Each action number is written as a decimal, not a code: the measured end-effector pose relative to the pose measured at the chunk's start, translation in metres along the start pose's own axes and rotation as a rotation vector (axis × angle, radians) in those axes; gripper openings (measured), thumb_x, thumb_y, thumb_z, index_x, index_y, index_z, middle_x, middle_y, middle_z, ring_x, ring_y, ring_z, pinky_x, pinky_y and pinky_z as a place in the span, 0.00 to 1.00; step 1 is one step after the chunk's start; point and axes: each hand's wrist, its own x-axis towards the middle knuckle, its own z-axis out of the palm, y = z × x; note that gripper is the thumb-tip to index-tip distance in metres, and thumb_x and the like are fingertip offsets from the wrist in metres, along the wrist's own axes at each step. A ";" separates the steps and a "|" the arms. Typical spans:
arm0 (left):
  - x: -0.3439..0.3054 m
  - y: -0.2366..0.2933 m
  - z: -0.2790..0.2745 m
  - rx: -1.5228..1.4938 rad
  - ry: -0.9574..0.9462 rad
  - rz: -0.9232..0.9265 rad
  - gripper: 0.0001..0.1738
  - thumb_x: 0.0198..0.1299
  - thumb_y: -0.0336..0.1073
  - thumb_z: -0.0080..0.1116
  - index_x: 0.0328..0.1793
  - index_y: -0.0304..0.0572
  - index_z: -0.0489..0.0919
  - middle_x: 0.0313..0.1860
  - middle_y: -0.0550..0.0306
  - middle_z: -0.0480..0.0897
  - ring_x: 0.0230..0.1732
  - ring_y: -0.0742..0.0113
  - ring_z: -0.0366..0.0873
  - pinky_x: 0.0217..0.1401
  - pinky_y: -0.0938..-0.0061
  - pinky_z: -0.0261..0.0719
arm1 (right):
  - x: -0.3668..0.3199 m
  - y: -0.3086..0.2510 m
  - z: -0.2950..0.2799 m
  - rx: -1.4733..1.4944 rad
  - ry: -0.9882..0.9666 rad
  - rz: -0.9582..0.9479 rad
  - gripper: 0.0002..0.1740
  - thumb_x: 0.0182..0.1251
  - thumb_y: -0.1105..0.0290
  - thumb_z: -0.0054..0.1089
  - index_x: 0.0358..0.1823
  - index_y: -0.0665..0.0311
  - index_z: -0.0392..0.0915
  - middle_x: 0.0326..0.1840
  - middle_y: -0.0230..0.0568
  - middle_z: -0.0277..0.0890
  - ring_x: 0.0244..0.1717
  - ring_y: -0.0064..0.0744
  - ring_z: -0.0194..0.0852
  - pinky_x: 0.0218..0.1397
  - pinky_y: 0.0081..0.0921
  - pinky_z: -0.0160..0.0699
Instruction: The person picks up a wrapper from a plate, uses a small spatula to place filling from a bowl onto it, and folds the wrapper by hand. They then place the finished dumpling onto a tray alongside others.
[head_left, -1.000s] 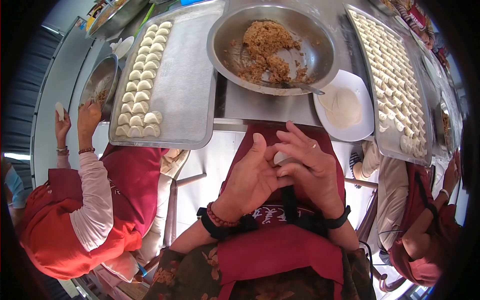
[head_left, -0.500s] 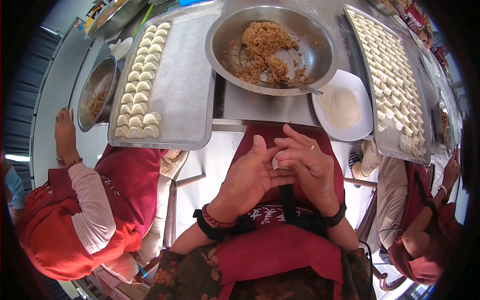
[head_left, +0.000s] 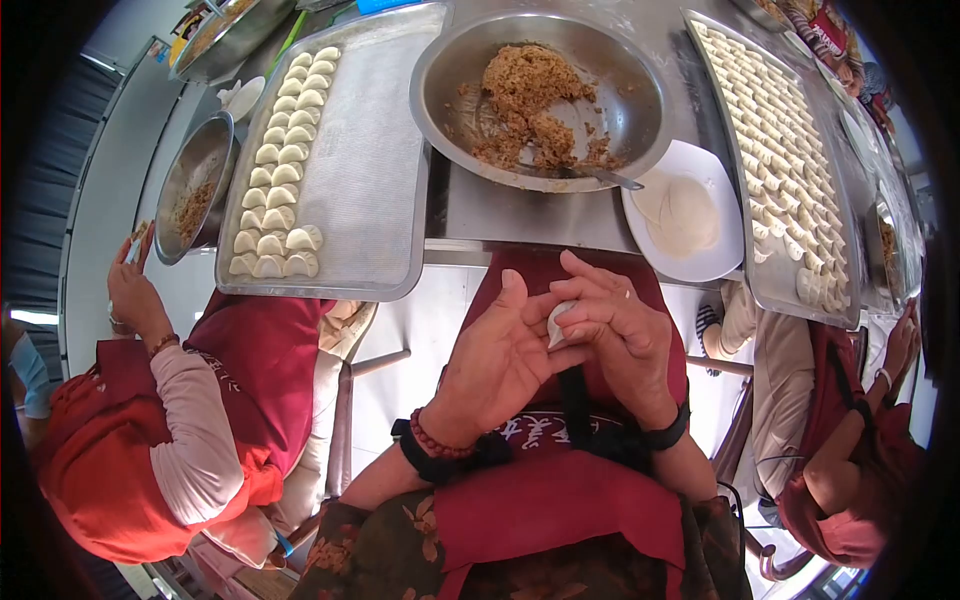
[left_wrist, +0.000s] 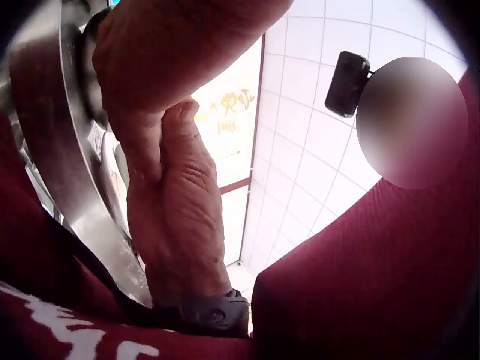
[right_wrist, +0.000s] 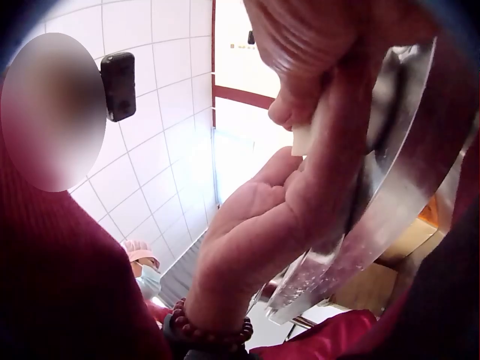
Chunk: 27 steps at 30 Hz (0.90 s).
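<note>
In the head view both hands meet over the apron around a small white dumpling [head_left: 560,325]. My left hand [head_left: 485,365] is turned palm up, its straight fingers under the dumpling and its thumb raised apart from it. My right hand [head_left: 630,345] pinches the dumpling from the right with curled fingers and thumb, hiding part of it. In the right wrist view a pale edge of dough [right_wrist: 303,139] shows between the hands. The left wrist view shows mostly the backs of fingers, with the dumpling hidden.
Ahead on the steel table stands a bowl [head_left: 640,75] of minced filling. A white plate [head_left: 720,245] with round wrappers lies right of it. Trays of dumplings flank them, one at left [head_left: 380,220] and one at right [head_left: 835,255]. People sit on both sides.
More of the dumpling shows between my hands than half a second ago, and it stands more upright. The person at left has moved their hands away from their bowl.
</note>
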 end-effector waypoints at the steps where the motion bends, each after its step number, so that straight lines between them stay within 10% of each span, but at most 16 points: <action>1: 0.000 0.000 -0.001 -0.012 -0.012 0.004 0.40 0.79 0.61 0.25 0.70 0.28 0.67 0.66 0.45 0.76 0.67 0.57 0.74 0.75 0.55 0.70 | 0.000 -0.001 0.000 -0.014 0.000 -0.012 0.10 0.59 0.74 0.69 0.43 0.58 0.88 0.53 0.44 0.86 0.70 0.45 0.73 0.68 0.37 0.72; 27: 0.003 -0.004 0.001 -0.113 -0.078 0.043 0.33 0.80 0.55 0.29 0.68 0.32 0.70 0.64 0.49 0.77 0.64 0.59 0.76 0.71 0.58 0.74 | 0.003 -0.001 0.000 -0.192 0.098 -0.169 0.24 0.53 0.59 0.71 0.53 0.57 0.86 0.60 0.40 0.83 0.76 0.44 0.66 0.71 0.37 0.66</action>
